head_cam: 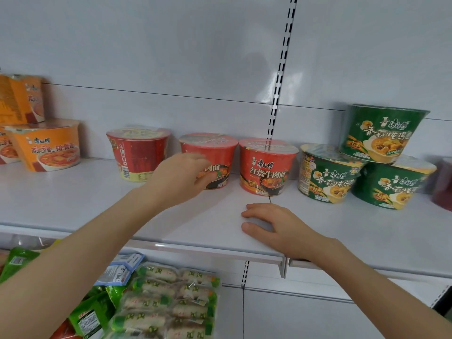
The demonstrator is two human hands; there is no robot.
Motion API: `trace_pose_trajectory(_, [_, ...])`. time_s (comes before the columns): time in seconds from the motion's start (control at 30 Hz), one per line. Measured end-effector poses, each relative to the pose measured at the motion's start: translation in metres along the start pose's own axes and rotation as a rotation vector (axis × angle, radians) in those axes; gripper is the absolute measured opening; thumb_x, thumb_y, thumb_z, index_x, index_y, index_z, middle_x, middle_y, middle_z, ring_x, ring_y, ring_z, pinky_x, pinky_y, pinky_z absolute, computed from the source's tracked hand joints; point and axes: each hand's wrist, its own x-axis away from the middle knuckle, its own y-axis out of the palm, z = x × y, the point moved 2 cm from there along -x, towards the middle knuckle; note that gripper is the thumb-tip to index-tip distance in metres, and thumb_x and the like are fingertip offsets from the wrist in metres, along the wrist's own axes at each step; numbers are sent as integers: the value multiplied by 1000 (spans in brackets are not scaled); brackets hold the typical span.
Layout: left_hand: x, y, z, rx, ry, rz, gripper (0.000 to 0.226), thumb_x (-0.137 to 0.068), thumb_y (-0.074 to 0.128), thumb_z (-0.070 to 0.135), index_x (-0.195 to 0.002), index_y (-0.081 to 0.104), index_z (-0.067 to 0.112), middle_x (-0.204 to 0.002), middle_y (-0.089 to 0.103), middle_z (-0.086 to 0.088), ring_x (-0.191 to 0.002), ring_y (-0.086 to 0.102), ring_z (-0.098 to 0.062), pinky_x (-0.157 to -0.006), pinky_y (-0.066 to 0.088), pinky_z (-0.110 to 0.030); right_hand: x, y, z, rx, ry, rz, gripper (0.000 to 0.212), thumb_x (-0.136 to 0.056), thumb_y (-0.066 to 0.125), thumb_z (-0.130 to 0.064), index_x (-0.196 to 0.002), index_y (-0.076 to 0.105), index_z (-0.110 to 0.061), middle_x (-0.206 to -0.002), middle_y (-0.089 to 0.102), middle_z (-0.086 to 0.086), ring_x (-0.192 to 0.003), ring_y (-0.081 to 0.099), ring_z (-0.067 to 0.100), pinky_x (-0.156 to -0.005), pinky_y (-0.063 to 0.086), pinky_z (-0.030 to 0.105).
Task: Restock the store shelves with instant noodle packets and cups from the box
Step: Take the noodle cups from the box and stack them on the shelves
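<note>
Only one view, the head camera, so here we go: we're facing the shelf, and the cups stand along its back in blocks of colour. That looks to us like sorting by flavour, with the orange cups on the left, three red ones in the middle and the green cups on the right, one of them stacked across the other two. The left hand is out at the middle red cup, covering its left front. The fingers are blurred, so we cannot tell whether they clasp the cup or only touch it. The cup's label faces us, like that of the right red cup just beside it. We'd say this hand is there to seat or square the cup in the row. The left red cup stands a little apart with its barcode side to the front, so it probably needs a turn. The right hand lies on the bare shelf in front of the right red cup, fingers loose and holding nothing. It seems to be propping us up during the reach. Below, bags lie on a lower shelf. The box is out of sight. There's plenty of bare shelf in front of the cups, so by our reckoning the restocking has a way to go.
</note>
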Motion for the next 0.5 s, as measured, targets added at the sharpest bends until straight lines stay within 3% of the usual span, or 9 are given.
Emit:
trace_pose_trajectory(0.07, [22, -2, -3, 39, 0, -42, 55, -86, 30, 51, -98, 68, 13, -101, 68, -2, -92, 63, -25, -72, 50, -33, -1, -2, -1, 15, -13, -28, 41, -92, 48, -41, -128, 51, -23, -140, 46, -8, -131, 36, 4, -97, 20, 8])
trace_pose_trajectory(0.17, [53, -1, -13, 38, -164, -146, 45, -93, 40, 47, -121, 60, 17, -129, 58, -1, -116, 55, -23, -93, 44, -34, -6, -9, -7, 38, -31, -61, 41, -92, 48, -40, -126, 53, -20, -136, 49, -7, -127, 41, 5, -89, 21, 4])
trace_pose_trajectory(0.2, [61, 1, -20, 13, -215, -216, 44, -94, 39, 46, -122, 58, 18, -129, 58, -1, -118, 53, -23, -95, 43, -34, -11, -12, -10, 42, -45, -45, 40, -92, 49, -39, -125, 55, -18, -135, 51, -6, -126, 42, 6, -89, 22, 5])
trace_pose_trajectory(0.27, [73, 3, -28, 24, -275, -295, 52, -90, 32, 56, -104, 65, 17, -106, 67, -3, -102, 60, -24, -86, 47, -36, -23, -17, -19, 60, -88, 18, 37, -92, 50, -36, -123, 57, -16, -131, 55, -4, -123, 47, 8, -91, 26, 8])
trace_pose_trajectory(0.33, [79, 4, -35, 85, -315, -260, 56, -88, 30, 57, -89, 65, 13, -84, 68, -5, -84, 61, -25, -75, 49, -36, -37, -19, -33, 70, -142, 66, 35, -91, 51, -34, -120, 59, -16, -126, 59, -4, -119, 51, 10, -93, 31, 12])
trace_pose_trajectory(0.43, [80, 6, -33, 80, -316, -243, 41, -95, 39, 41, -83, 63, 10, -79, 66, -8, -81, 59, -28, -72, 48, -35, -61, -21, -61, 69, -232, 98, 29, -91, 53, -29, -113, 63, -13, -114, 65, 1, -107, 58, 15, -88, 39, 18])
trace_pose_trajectory(0.5, [80, 6, -31, 63, -300, -231, 40, -95, 39, 40, -83, 62, 10, -83, 67, -9, -84, 59, -29, -71, 48, -35, -79, -22, -80, 78, -274, 116, 29, -92, 53, -27, -113, 62, -10, -113, 65, 5, -107, 57, 19, -87, 37, 20])
